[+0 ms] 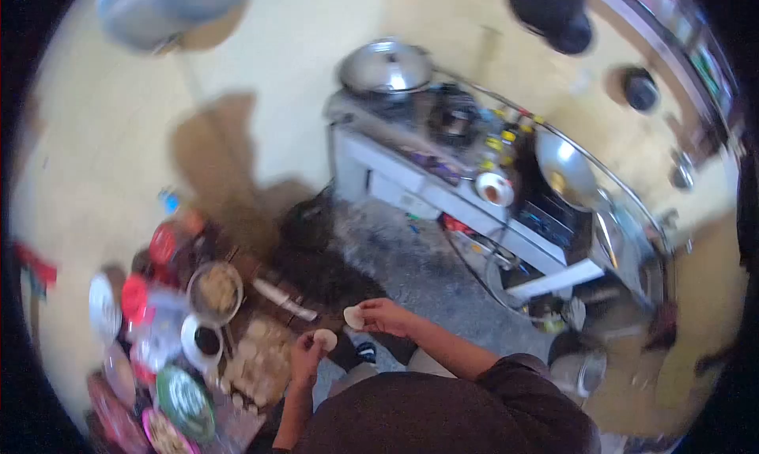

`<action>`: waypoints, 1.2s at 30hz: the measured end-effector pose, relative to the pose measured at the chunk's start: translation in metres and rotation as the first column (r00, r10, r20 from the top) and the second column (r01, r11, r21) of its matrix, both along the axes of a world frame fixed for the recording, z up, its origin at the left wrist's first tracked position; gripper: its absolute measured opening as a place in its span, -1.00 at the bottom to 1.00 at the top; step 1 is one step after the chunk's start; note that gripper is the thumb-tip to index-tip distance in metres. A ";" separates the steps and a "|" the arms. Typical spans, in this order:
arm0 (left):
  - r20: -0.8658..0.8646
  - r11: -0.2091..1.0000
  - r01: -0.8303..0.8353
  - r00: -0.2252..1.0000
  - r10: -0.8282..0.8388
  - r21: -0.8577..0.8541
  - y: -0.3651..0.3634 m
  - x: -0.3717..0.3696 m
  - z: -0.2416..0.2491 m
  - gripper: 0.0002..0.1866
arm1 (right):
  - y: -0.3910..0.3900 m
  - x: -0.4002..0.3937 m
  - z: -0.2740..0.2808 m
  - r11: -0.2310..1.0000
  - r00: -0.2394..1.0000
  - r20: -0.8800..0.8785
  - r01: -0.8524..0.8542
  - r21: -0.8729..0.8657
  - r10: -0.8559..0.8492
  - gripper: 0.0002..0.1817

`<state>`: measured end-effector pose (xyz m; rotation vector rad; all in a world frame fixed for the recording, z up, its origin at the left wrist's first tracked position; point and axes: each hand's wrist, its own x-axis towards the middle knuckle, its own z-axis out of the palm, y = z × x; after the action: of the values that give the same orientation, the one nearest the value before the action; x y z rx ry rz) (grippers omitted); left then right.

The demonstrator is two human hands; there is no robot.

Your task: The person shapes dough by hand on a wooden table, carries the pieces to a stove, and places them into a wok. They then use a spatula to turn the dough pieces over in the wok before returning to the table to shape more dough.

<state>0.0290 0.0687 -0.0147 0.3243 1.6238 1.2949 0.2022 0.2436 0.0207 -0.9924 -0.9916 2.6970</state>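
Cream walls, grey concrete floor; metal cooking bench point(443, 193) across the room with a lidded pot point(386, 67), a wok point(565, 169) and a small bowl point(495, 189). Low table point(261, 296) by the person is crowded: bowl of filling point(215, 290), dark-sauce cup point(205, 341), floured board point(261, 359).

Right hand point(386, 316) pinches one dough disc point(353, 318) by its rim, fingers together. Left hand point(307, 355) cups a second disc point(325, 339) in the palm, fingers curled loosely under it. Both held just above the table edge, near each other, apart.

Discs look thin, soft, light, probably tacky and tear-prone. Grip at the edge or support flat from below; don't squeeze the middle. View is blurry.
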 end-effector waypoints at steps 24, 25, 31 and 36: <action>-0.129 0.711 0.703 0.705 -0.697 -0.003 0.328 0.388 0.052 -0.78 | 0.145 0.560 0.009 0.322 0.308 0.182 0.499 0.805 -0.934 -0.79; -0.128 0.718 0.696 0.710 -0.692 -0.022 0.336 0.389 0.056 -0.78 | 0.161 0.572 0.009 0.318 0.308 0.178 0.501 0.805 -0.935 -0.79; -0.097 0.759 0.651 0.757 -0.646 0.025 0.415 0.390 0.023 -0.79 | 0.287 0.605 0.090 0.160 0.378 0.118 0.081 0.984 -0.918 -0.84; -0.107 0.773 0.635 0.768 -0.632 -0.010 0.483 0.394 0.030 -0.78 | 0.427 0.639 0.120 0.133 0.354 0.254 -0.333 0.933 -0.900 -0.82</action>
<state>0.4233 0.5513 0.0151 0.8920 1.3942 0.7786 0.8413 0.6702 0.1411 -1.8263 -1.7672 0.3088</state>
